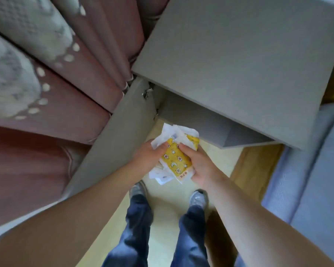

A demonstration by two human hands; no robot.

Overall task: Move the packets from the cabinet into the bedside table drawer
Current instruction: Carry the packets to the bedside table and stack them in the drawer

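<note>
Head view: both hands meet in front of the open cabinet [239,54]. L hand [148,155] has its fingers curled round the left edge of a bundle of packets [176,159]. R hand [201,166] grips the right side, thumb on top of the yellow wrapper. The bundle sits btwn the two sets of fingers, held in the air outside the cabinet.

Top packet is yellow, flat and rectangular, crinkly film w/ star and moon print. White crumpled packets stick out beyond the fingertips and below the palms.

Just past the fingertips the cabinet is grey matte board, boxy. Its opening is in shadow, contents can't tell. Door [112,143] stands open left of the L fingers, w/ a metal hinge [147,93] at its far end.

Further left is a curtain [56,83], mauve folds w/ pale embroidered dots. Under the hands: cream glossy floor [166,218], jeans [137,218], grey shoes [198,197].
</note>
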